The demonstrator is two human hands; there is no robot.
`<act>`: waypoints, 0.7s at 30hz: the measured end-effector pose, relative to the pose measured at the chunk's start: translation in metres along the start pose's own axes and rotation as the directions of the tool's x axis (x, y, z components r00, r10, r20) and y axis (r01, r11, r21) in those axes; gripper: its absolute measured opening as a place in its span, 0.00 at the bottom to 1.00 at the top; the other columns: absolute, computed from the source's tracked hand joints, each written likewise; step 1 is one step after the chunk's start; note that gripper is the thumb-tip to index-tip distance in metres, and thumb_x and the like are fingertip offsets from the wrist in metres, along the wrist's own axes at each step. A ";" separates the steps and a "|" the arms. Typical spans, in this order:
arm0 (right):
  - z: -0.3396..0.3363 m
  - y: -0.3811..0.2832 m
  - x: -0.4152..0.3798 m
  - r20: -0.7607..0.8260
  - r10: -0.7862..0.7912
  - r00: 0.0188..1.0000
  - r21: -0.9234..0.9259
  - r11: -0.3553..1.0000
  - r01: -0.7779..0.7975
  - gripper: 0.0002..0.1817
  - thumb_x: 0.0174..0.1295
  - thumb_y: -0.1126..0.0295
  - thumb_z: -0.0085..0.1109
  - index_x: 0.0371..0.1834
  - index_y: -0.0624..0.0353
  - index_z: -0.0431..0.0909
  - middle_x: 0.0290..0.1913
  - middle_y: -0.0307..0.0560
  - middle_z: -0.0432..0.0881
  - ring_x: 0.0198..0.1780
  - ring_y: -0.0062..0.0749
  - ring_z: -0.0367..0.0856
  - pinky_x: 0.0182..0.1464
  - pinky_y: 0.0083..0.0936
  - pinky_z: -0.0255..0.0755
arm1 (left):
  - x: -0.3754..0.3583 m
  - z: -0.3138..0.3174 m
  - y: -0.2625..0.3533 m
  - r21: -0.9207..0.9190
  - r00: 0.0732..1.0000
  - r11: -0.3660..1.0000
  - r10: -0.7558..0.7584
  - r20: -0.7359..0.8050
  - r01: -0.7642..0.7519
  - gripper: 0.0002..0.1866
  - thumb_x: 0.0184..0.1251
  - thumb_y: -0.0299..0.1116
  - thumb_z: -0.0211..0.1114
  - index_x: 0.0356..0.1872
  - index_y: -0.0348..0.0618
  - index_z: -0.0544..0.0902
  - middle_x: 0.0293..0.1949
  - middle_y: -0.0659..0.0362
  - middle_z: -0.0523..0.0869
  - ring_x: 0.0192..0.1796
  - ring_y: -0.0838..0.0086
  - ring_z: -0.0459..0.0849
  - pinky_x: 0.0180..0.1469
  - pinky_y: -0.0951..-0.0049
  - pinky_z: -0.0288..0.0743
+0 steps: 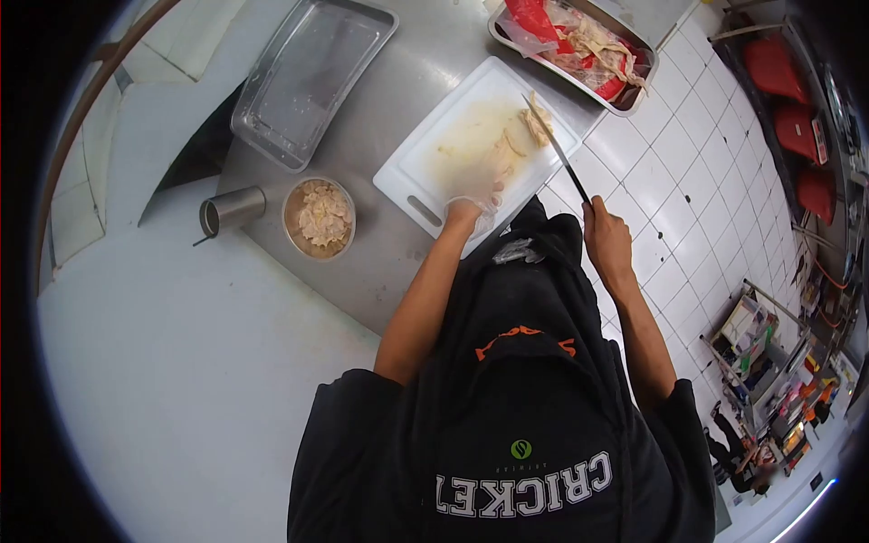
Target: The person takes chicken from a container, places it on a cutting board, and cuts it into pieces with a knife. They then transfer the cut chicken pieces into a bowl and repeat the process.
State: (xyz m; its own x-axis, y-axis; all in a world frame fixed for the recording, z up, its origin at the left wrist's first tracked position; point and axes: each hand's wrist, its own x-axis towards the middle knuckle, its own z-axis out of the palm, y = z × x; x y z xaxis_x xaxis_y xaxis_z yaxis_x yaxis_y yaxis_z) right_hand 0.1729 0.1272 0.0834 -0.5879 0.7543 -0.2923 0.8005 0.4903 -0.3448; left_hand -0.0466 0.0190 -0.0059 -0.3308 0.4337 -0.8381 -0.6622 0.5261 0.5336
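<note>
On the white cutting board (412, 172), my left hand (475, 201) lies low over the near part in a clear plastic glove. Its fingers are blurred, and I cannot tell whether they hold anything. Pale strips of raw meat (509, 145) lie just beyond it on the wet, yellowish surface. My right hand (606, 237) is closed around the handle of a long knife (563, 156) at the board's right side. The blade points away from me and overlaps a piece of raw chicken (538, 119) near the far right corner.
A steel bowl (288, 222) of cut pale meat stands left of the board, beside a metal cup (233, 210). Behind are a shallow metal tray (312, 81) and a tray (652, 68) with chicken pieces and red plastic packaging. White floor tiles (679, 163) show beyond the table's right edge.
</note>
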 end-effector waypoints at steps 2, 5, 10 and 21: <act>0.001 -0.004 -0.002 0.037 -0.070 0.997 0.082 0.994 0.067 0.11 0.73 0.61 0.50 0.42 0.58 0.71 0.22 0.65 0.80 0.26 0.68 0.80 0.29 0.58 0.72 | -0.001 0.002 0.002 0.045 1.000 0.999 0.000 -0.022 0.001 0.13 0.73 0.41 0.60 0.45 0.41 0.77 0.30 0.59 0.85 0.19 0.78 0.75 0.19 0.74 0.68; 0.024 -0.015 -0.001 0.137 -0.087 0.987 0.074 0.994 0.077 0.11 0.73 0.62 0.50 0.42 0.59 0.70 0.22 0.67 0.79 0.27 0.69 0.80 0.30 0.60 0.72 | 0.010 -0.002 -0.009 0.269 0.989 0.954 0.145 -0.028 -0.132 0.13 0.71 0.41 0.61 0.43 0.41 0.79 0.27 0.58 0.86 0.19 0.76 0.78 0.20 0.72 0.70; 0.028 -0.017 0.001 0.197 -0.111 0.974 0.076 0.992 0.098 0.12 0.74 0.62 0.49 0.44 0.60 0.69 0.22 0.67 0.80 0.27 0.69 0.80 0.30 0.60 0.73 | 0.000 0.005 -0.010 0.591 0.915 0.759 0.395 -0.085 -0.273 0.18 0.66 0.45 0.60 0.37 0.37 0.81 0.26 0.49 0.86 0.25 0.64 0.85 0.31 0.63 0.77; 0.086 -0.083 0.107 0.081 -0.215 0.973 0.119 0.972 0.205 0.12 0.72 0.63 0.49 0.47 0.62 0.69 0.27 0.69 0.82 0.30 0.68 0.83 0.32 0.57 0.77 | 0.022 0.005 -0.019 0.775 0.871 0.581 0.485 -0.083 -0.249 0.17 0.66 0.43 0.61 0.40 0.36 0.82 0.37 0.42 0.87 0.44 0.48 0.85 0.50 0.53 0.76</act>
State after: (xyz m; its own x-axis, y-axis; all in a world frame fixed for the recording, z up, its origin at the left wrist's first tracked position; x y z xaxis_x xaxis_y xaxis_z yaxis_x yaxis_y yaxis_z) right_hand 0.0333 0.1302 0.0044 -0.7536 0.5935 -0.2825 0.6436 0.5786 -0.5011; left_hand -0.0381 0.0217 -0.0340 -0.6649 0.5717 -0.4807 0.2192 0.7646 0.6061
